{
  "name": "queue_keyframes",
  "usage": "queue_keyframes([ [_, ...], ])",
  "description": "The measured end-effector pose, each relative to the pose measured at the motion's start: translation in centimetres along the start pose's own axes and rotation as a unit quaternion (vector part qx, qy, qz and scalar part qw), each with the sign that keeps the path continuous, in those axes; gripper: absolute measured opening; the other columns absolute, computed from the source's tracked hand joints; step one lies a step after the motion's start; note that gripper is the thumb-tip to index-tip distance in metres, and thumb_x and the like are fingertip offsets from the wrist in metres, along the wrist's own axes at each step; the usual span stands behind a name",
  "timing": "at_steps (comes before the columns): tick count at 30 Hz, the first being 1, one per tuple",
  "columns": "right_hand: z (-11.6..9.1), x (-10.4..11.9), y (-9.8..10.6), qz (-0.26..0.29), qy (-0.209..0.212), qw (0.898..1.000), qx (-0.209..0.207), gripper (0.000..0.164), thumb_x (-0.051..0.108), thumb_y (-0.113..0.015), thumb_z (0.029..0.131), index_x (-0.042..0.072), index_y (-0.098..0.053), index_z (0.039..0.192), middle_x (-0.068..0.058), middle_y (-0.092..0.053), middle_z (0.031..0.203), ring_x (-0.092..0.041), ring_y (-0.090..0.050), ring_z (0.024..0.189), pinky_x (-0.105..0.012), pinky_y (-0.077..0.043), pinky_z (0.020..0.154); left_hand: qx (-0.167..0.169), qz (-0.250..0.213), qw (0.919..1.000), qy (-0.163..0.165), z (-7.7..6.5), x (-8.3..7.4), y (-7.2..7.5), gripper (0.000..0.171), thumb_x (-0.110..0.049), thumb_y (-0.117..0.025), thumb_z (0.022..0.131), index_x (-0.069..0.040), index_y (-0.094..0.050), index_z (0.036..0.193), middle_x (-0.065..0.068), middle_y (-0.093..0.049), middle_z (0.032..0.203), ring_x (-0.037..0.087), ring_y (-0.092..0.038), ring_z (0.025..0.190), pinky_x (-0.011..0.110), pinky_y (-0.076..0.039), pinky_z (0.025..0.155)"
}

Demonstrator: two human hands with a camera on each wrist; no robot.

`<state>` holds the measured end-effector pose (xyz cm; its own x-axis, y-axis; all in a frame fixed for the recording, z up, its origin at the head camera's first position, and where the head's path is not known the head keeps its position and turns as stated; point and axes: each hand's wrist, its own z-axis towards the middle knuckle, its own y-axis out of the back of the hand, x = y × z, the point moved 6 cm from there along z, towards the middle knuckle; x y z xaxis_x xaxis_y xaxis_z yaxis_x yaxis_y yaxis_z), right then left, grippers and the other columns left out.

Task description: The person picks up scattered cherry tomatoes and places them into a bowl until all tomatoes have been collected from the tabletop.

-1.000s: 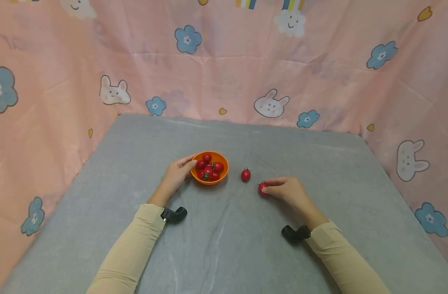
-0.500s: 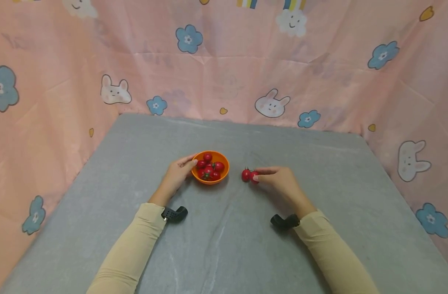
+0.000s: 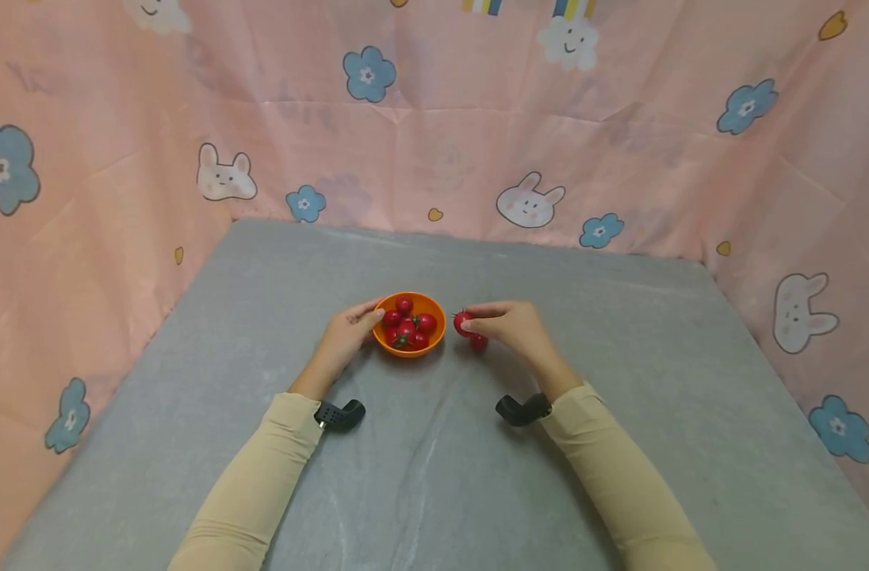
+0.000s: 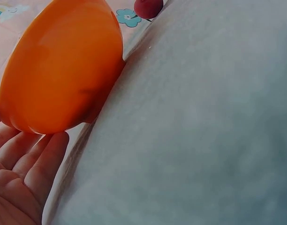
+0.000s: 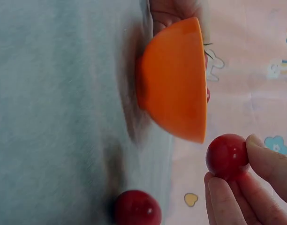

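My left hand (image 3: 340, 345) grips the left side of a small orange bowl (image 3: 430, 307), its thumb at the rim and its fingers against the outer wall. Inside the bowl lie several red cherry tomatoes (image 3: 405, 329), some with green stems. Just right of the bowl, my right hand (image 3: 518, 331) pinches one cherry tomato (image 5: 228, 156) between thumb and fingertips, held above the table at about rim height in the right wrist view. Another cherry tomato (image 3: 479, 343) rests on the table below that hand, partly covered by it in the head view.
The grey table (image 3: 420, 468) stretches under both arms. A pink curtain (image 3: 420, 151) printed with flowers, rabbits and clouds encloses its back and sides. Each wrist wears a black camera mount, one on the left (image 3: 340, 415) and one on the right (image 3: 522, 411).
With its cherry tomato, my right hand has moved left and away from me, past the tomato on the table, and risen toward the bowl. My left hand and the bowl stay in place.
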<state>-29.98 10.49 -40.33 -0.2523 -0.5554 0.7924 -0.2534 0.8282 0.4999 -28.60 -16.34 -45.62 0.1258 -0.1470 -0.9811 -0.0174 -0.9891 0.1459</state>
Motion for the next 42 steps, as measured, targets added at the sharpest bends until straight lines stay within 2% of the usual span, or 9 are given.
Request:
queue_keyframes([
  [7, 0.8, 1.3, -0.8, -0.001, -0.008, 1.0, -0.002, 0.037, 0.039, -0.079, 0.083, 0.025, -0.075, 0.117, -0.002, -0.069, 0.128, -0.023, -0.048, 0.13, -0.047, -0.042, 0.109, -0.001, 0.001, 1.0, -0.001, 0.1, 0.1, 0.0, 0.043, -0.029, -0.057, 0.101, -0.01, -0.058, 0.14, 0.01, -0.059, 0.142, 0.023, -0.057, 0.125, 0.026, -0.053, 0.089],
  [12, 1.0, 2.4, -1.4, -0.009, 0.006, 1.0, 0.001, 0.037, 0.037, -0.08, 0.083, 0.024, -0.075, 0.117, -0.002, -0.069, 0.128, -0.023, -0.048, 0.131, -0.049, -0.039, 0.112, 0.001, -0.003, 1.0, -0.002, 0.1, -0.1, 0.0, 0.043, -0.029, -0.057, 0.101, -0.01, -0.058, 0.14, 0.01, -0.058, 0.143, 0.023, -0.056, 0.126, 0.026, -0.052, 0.089],
  [21, 1.5, 3.7, -2.4, -0.015, 0.028, 0.999, 0.012, 0.036, 0.036, -0.081, 0.082, 0.024, -0.077, 0.115, -0.001, -0.069, 0.129, -0.023, -0.052, 0.127, -0.045, -0.045, 0.107, 0.002, -0.001, 1.0, 0.003, 0.0, 0.0, 0.0, 0.044, -0.031, -0.057, 0.101, -0.011, -0.058, 0.14, 0.009, -0.058, 0.144, 0.023, -0.056, 0.127, 0.032, -0.052, 0.094],
  [32, 2.4, 4.5, -3.8, -0.012, 0.022, 1.0, 0.01, 0.035, 0.031, -0.082, 0.082, 0.021, -0.077, 0.115, -0.003, -0.068, 0.132, -0.025, -0.049, 0.132, -0.049, -0.042, 0.11, 0.004, -0.003, 1.0, 0.005, 0.0, 0.0, 0.0, 0.044, -0.031, -0.057, 0.101, -0.011, -0.058, 0.14, 0.009, -0.058, 0.144, 0.023, -0.057, 0.125, 0.028, -0.051, 0.091],
  [38, 2.8, 4.8, -4.1, -0.009, 0.036, 0.999, 0.003, 0.034, 0.027, -0.082, 0.082, 0.018, -0.077, 0.115, -0.004, -0.07, 0.127, -0.024, -0.051, 0.13, -0.047, -0.043, 0.108, 0.005, 0.0, 1.0, 0.006, 0.0, 0.1, 0.0, 0.044, -0.032, -0.057, 0.101, -0.011, -0.058, 0.14, 0.009, -0.058, 0.143, 0.023, -0.056, 0.127, 0.033, -0.051, 0.096],
  [42, 2.9, 5.0, -4.3, -0.01, 0.05, 0.999, -0.003, 0.034, 0.026, -0.083, 0.082, 0.016, -0.077, 0.113, -0.005, -0.071, 0.125, -0.024, -0.053, 0.128, -0.046, -0.045, 0.107, 0.004, -0.002, 1.0, 0.001, 0.1, 0.1, 0.0, 0.044, -0.03, -0.057, 0.101, -0.01, -0.058, 0.14, 0.01, -0.058, 0.143, 0.024, -0.057, 0.127, 0.031, -0.052, 0.094],
])
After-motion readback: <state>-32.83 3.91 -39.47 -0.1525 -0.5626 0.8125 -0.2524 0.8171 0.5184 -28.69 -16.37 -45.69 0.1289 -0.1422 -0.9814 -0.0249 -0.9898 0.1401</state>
